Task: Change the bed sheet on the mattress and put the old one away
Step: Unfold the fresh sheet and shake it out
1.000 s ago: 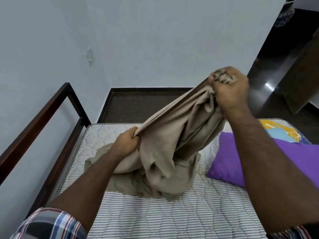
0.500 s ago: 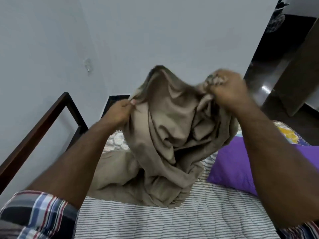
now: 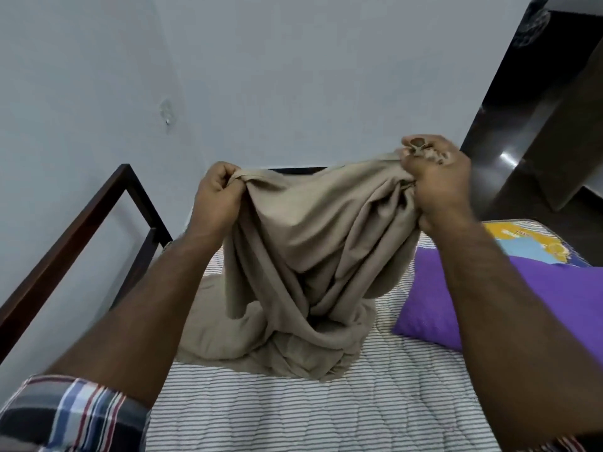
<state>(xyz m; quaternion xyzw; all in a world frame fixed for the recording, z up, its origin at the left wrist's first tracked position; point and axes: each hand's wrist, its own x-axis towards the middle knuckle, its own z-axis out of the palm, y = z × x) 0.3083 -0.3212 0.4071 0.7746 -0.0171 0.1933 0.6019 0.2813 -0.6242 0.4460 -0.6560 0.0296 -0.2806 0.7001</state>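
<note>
Striped quilted mattress (image 3: 293, 415): left hand (image 3: 217, 194) and right hand (image 3: 437, 181) each grip bunched, creased beige sheet (image 3: 313, 256); purple pillow (image 3: 538, 298) beside.

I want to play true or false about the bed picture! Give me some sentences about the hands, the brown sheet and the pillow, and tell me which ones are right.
1. Both hands grip the beige sheet. True: the left hand and the right hand each hold a bunch of it.
2. The whole sheet is up in the air. False: its lower part lies bunched on the striped mattress.
3. The pillow is green. False: it is purple.
4. The pillow lies on the right side of the mattress. True.
5. The sheet is spread flat over the mattress. False: it hangs crumpled, and the mattress is mostly bare.
</note>
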